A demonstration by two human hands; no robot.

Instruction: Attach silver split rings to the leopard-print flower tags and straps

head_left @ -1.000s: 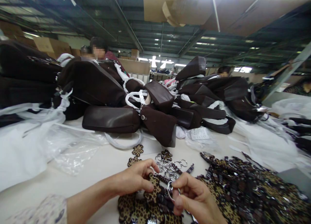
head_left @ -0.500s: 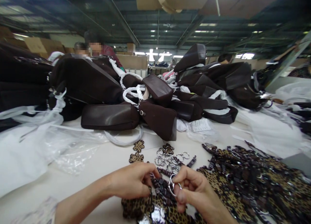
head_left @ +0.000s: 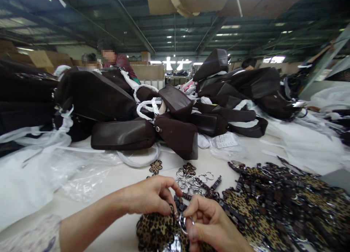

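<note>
My right hand [head_left: 209, 221] pinches a silver split ring [head_left: 186, 223] between thumb and fingers, in front of me at the lower middle. Just left of it, my left hand [head_left: 153, 195] is closed, its fingertips on a dark strap end [head_left: 178, 203] that meets the ring. Whether the ring passes through the strap cannot be made out. Beneath both hands lie leopard-print charms [head_left: 154, 228] with dark edging, overlapping one another. Behind the hands is a small heap of loose silver rings [head_left: 193, 182]. A single leopard-print charm [head_left: 155, 166] lies left of that heap.
A large pile of leopard-print pieces and dark straps [head_left: 273, 204] covers the table's right side. Dark brown handbags [head_left: 123, 133] with wrapped handles are heaped across the back. Clear plastic [head_left: 84, 175] lies at left. A person [head_left: 123, 64] stands behind the bags.
My right hand has moved left and slightly down, bringing the silver ring against the strap at my left fingertips. My left hand has shifted slightly; the view has tilted a little.
</note>
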